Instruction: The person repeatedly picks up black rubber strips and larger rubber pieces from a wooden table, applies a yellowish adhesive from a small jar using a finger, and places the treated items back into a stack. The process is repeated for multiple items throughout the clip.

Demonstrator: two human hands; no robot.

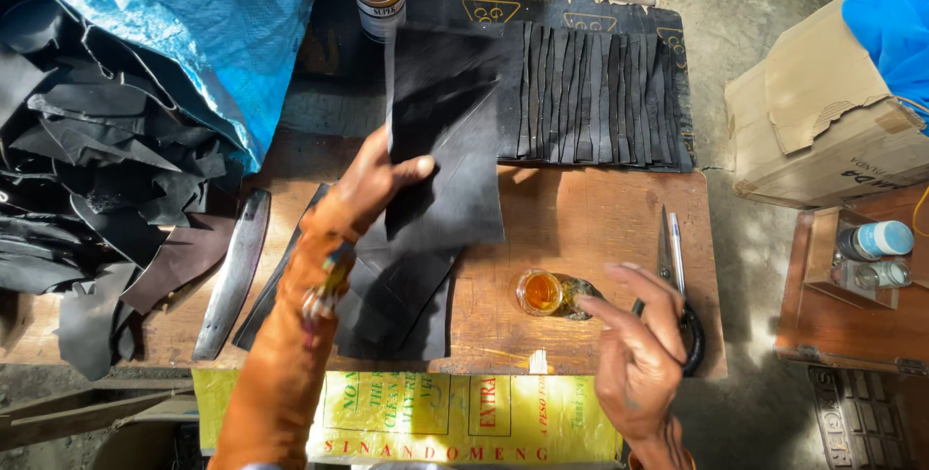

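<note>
Black leather sheet [440,155] over wooden workbench [581,218]

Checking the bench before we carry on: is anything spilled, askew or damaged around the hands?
Nothing spilled. The small open glass jar of amber liquid stands upright beside the right hand. The left hand holds up a flat black leather sheet. Black leather scraps lie heaped untidily at the left.

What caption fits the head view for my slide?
Left hand lifts a dark leather sheet over a wooden table; right hand reaches toward a small glue jar.
</note>
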